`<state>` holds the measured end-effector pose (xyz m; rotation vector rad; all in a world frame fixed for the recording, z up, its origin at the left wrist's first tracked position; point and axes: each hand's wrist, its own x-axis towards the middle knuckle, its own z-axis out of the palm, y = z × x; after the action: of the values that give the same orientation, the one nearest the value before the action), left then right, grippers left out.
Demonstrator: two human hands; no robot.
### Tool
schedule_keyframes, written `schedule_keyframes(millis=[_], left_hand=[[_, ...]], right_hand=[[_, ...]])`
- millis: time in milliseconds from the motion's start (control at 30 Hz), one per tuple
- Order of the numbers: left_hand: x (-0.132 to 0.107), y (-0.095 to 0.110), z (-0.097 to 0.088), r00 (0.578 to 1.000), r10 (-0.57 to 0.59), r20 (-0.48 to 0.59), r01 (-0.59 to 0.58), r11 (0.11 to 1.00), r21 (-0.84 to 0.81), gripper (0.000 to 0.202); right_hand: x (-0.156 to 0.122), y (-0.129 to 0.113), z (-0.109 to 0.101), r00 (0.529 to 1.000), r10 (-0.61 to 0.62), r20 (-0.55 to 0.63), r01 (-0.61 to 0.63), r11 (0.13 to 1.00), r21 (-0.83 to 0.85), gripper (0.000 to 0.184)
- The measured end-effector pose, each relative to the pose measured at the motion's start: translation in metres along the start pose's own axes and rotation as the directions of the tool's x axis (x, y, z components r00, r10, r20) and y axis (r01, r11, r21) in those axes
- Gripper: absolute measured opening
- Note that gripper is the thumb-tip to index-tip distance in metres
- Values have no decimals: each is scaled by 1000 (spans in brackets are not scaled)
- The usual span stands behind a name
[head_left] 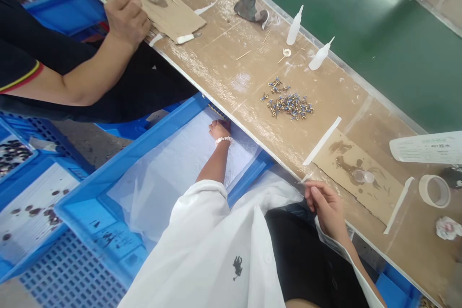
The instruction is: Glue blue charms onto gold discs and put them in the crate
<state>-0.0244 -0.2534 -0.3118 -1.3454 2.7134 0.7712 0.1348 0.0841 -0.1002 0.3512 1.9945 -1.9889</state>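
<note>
My left hand (219, 130), a beaded bracelet (224, 140) at its wrist, reaches to the far end of a blue plastic bin (133, 151) lined with a white sheet (162, 159). Its fingers are curled near small items at the bin's edge; what they hold is too small to make out. By the table's front edge, my right hand (327, 207) pinches a thin pale stick (303, 181). Just beyond lies a piece of cardboard (378, 197), taped down, with wet-looking smears and a small clear cap (364, 176). A pile of small brass-and-blue metal parts (290, 106) lies farther back.
Two white squeeze bottles (295, 26) and a dark cloth (250, 8) are along the table's far side. A large white glue bottle (428, 147) and a tape roll (434, 191) lie at right. A co-worker's arm (97, 70) rests at left, above more blue bins (68, 173).
</note>
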Motion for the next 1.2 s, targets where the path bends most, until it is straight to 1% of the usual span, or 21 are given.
schedule_keyframes(millis=[133, 200, 300, 367, 433, 500, 533, 600, 633, 700, 767, 800, 833, 867, 900, 933, 1000, 1033, 1100, 1167, 1200], left_hand=[[-2, 0, 0, 1000, 10, -10, -10, 1000, -10, 25], [-3, 0, -5, 999, 17, -30, -18, 1000, -23, 24], [-12, 1, -28, 994, 29, -107, -35, 998, -61, 21], [-27, -1, -55, 978, 48, -201, -70, 992, -102, 19], [-50, -3, -90, 943, 85, -321, -139, 979, -152, 21], [-76, -4, -125, 887, 138, -441, -247, 948, -199, 26], [-88, -3, -139, 848, 155, -506, -298, 930, -214, 28], [-109, 6, -159, 776, 218, -591, -419, 879, -226, 27], [-118, 15, -163, 727, 288, -624, -514, 830, -216, 25], [-133, 42, -163, 611, 539, -580, -739, 651, -173, 22], [-144, 77, -153, 480, 754, -449, -871, 469, -144, 23], [-148, 96, -147, 436, 829, -350, -899, 418, -131, 24], [-150, 115, -140, 406, 884, -233, -914, 393, -103, 25], [-152, 132, -134, 395, 911, -121, -919, 391, -55, 26], [-154, 147, -129, 399, 917, -21, -917, 399, 9, 27], [-155, 159, -124, 417, 907, 54, -907, 412, 83, 28], [-158, 177, -117, 479, 863, 159, -870, 443, 218, 31], [-159, 183, -115, 508, 839, 195, -851, 454, 264, 33], [-161, 188, -112, 543, 803, 246, -828, 464, 315, 37], [-163, 189, -113, 550, 791, 269, -825, 463, 325, 39], [-165, 189, -115, 544, 791, 278, -829, 457, 322, 39]], right_hand=[[-1, 0, -1, 1000, -6, 11, 6, 1000, 0, 18], [0, -1, -1, 1000, -11, 14, 11, 1000, 4, 18], [1, -2, 0, 1000, -17, 10, 17, 1000, 12, 20], [0, -4, 1, 1000, -16, -1, 16, 1000, 16, 24], [0, -7, 4, 1000, -3, -8, 3, 1000, 17, 29], [1, -11, 5, 1000, 6, -11, -6, 1000, 15, 35], [1, -14, 5, 1000, 1, -14, -1, 1000, 11, 38], [2, -18, 4, 999, -32, -11, 31, 999, -12, 47], [2, -20, 2, 998, -55, 2, 55, 998, -29, 53], [-1, -23, -3, 995, -92, 46, 95, 994, -57, 64], [-8, -22, -12, 990, -118, 74, 123, 991, -62, 68], [-13, -21, -17, 990, -131, 59, 135, 989, -63, 68], [-18, -19, -23, 989, -146, 25, 148, 987, -67, 67], [-23, -16, -29, 987, -162, -18, 161, 984, -76, 67], [-29, -13, -37, 982, -178, -71, 172, 981, -87, 66], [-34, -9, -44, 973, -192, -127, 180, 979, -96, 65], [-43, 0, -60, 949, -209, -235, 190, 976, -103, 64], [-48, 5, -68, 935, -213, -284, 191, 976, -101, 64], [-59, 17, -82, 902, -211, -376, 189, 977, -94, 63], [-74, 28, -98, 858, -200, -473, 182, 980, -84, 61], [-83, 32, -107, 821, -197, -536, 181, 980, -83, 59]])
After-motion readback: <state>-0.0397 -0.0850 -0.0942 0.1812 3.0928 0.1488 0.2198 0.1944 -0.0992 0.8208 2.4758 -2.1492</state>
